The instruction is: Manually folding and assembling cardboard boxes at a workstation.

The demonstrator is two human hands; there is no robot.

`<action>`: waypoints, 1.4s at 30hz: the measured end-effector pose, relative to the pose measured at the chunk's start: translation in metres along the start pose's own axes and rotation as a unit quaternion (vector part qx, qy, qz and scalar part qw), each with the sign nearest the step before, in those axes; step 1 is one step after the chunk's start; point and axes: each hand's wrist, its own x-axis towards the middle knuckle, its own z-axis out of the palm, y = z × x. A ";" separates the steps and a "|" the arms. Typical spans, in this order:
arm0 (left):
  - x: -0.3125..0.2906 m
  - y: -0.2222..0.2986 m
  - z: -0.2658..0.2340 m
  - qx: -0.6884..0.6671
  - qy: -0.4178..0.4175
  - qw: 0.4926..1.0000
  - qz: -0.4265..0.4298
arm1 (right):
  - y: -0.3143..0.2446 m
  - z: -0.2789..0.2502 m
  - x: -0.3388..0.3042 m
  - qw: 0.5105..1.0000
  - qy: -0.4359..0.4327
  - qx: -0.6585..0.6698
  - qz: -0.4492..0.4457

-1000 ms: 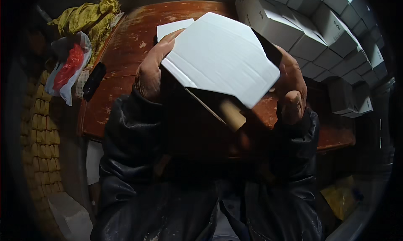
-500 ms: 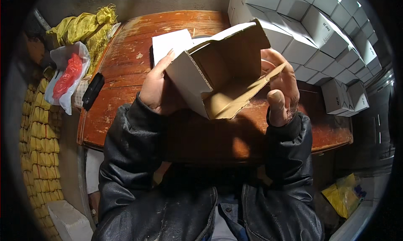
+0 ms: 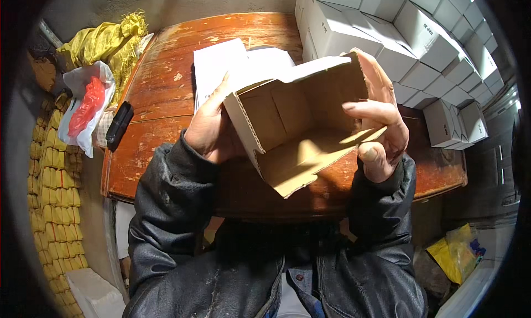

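While the left hand (image 3: 210, 128) grips the box (image 3: 296, 116) by its left wall, the right hand (image 3: 387, 116) holds its right edge; the box, open, is at frame centre over the bench (image 3: 157, 135).

An open box (image 3: 298, 110) of corrugated cardboard, matt brown inside, ragged along its edge. The wooden surface (image 3: 160, 91) before me has a reddish, glossy varnish, scuffed dull in patches. Stacked cartons (image 3: 399, 63) look like smooth white card. I see shiny, creased, leather-like black sleeves (image 3: 171, 202), a frayed, woven yellow sack (image 3: 105, 38), a thin, crinkled, glossy red plastic bag (image 3: 87, 105) and a rough, matt grey wall (image 3: 221, 0).
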 end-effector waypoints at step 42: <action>-0.010 -0.041 0.051 0.745 0.118 0.621 0.213 | -0.038 -0.001 0.001 0.961 -0.026 -0.178 0.210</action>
